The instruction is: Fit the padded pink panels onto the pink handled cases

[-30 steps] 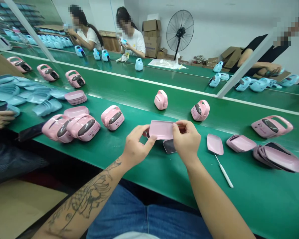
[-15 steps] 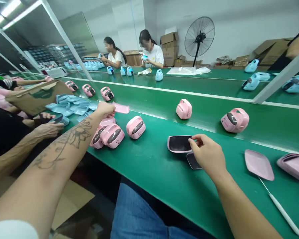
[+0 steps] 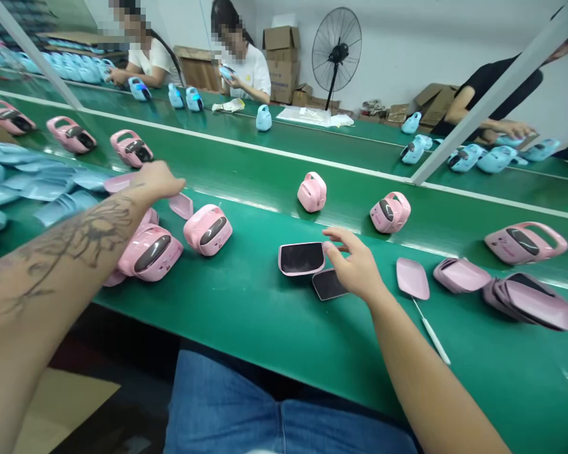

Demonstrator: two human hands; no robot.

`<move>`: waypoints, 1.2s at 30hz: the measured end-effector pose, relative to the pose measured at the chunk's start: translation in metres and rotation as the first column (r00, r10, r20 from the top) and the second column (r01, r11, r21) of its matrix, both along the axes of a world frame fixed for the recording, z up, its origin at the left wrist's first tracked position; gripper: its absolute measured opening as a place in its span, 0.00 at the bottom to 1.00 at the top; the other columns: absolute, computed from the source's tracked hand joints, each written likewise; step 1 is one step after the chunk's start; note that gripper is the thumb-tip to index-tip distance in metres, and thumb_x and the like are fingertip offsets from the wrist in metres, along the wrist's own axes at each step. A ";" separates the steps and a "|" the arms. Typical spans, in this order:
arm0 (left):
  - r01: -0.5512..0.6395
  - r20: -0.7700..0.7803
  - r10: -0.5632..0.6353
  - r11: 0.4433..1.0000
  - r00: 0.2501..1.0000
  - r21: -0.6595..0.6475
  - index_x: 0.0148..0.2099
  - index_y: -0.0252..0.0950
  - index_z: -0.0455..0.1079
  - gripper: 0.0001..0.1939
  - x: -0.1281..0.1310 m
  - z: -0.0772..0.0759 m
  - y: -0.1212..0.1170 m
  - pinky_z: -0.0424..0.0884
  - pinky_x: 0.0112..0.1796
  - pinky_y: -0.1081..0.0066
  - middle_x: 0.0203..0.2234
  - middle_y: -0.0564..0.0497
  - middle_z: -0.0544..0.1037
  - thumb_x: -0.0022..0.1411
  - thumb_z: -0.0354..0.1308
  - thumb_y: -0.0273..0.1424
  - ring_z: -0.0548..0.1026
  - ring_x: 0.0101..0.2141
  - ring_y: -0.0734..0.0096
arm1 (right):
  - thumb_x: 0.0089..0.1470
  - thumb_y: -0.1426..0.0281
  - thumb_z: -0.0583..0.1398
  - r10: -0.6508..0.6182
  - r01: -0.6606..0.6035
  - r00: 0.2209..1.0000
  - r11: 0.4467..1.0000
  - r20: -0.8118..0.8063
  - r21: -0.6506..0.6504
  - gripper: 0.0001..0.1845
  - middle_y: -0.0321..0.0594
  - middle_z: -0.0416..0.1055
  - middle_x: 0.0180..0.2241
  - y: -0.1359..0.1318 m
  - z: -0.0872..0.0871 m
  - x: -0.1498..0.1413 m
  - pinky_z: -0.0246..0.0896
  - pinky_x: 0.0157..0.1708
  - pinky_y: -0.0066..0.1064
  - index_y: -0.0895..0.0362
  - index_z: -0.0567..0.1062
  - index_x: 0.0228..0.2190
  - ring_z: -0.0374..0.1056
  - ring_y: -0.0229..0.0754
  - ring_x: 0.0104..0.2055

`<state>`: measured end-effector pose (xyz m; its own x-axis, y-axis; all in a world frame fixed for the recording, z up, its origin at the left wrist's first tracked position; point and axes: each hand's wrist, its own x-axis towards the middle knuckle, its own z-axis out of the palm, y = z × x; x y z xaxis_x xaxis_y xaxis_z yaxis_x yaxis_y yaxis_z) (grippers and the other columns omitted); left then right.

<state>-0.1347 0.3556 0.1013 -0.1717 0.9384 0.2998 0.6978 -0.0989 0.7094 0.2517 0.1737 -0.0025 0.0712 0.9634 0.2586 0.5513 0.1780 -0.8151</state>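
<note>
My right hand [image 3: 355, 265] rests on the green table [image 3: 265, 315] with its fingers spread and nothing in it. Its fingertips touch the right edge of a pink-framed dark panel [image 3: 301, 258]. A second, smaller dark panel [image 3: 328, 284] lies just under the hand. My tattooed left arm stretches far to the left. There my left hand [image 3: 158, 180] hovers palm down over a pile of pink covers [image 3: 118, 183], its fingertips bent onto the edge of a tilted pink cover [image 3: 182, 205].
Two pink handled devices [image 3: 207, 230] [image 3: 149, 252] sit below my left arm, and others [image 3: 390, 212] ride the belt. Pink covers [image 3: 459, 275] and a white-handled tool [image 3: 430, 334] lie right. Blue covers [image 3: 47, 189] are piled left. Co-workers sit across, by a fan [image 3: 336, 53].
My left hand has come down from above the pile with the pink cover. My right hand has opened up beside the dark panel, which lies where it was set down.
</note>
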 end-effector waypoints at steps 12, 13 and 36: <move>0.396 0.798 0.014 0.862 0.603 -0.315 0.64 0.35 0.71 0.27 0.173 -0.133 -0.226 0.78 0.54 0.51 0.59 0.33 0.81 0.72 0.56 0.46 0.81 0.57 0.46 | 0.66 0.33 0.46 0.084 -0.159 0.977 0.901 -0.198 -0.404 0.47 0.49 0.86 0.40 0.042 -0.011 0.020 0.73 0.40 0.36 0.57 0.82 0.53 0.81 0.48 0.39; 0.399 0.802 -0.005 0.869 0.598 -0.292 0.65 0.36 0.71 0.27 0.179 -0.137 -0.218 0.76 0.57 0.51 0.60 0.35 0.80 0.73 0.54 0.47 0.80 0.59 0.47 | 0.67 0.34 0.46 0.080 -0.151 0.980 0.899 -0.183 -0.412 0.46 0.48 0.86 0.37 0.037 -0.009 0.019 0.73 0.39 0.36 0.58 0.82 0.54 0.81 0.47 0.37; 0.625 0.522 -0.405 0.689 0.751 -0.365 0.60 0.31 0.78 0.34 0.180 -0.104 -0.061 0.78 0.51 0.53 0.55 0.32 0.83 0.63 0.64 0.52 0.83 0.53 0.43 | 0.47 0.68 0.69 -0.254 -0.010 0.870 0.848 -0.423 -0.530 0.09 0.40 0.84 0.30 -0.044 -0.039 0.091 0.73 0.33 0.33 0.55 0.87 0.34 0.76 0.43 0.31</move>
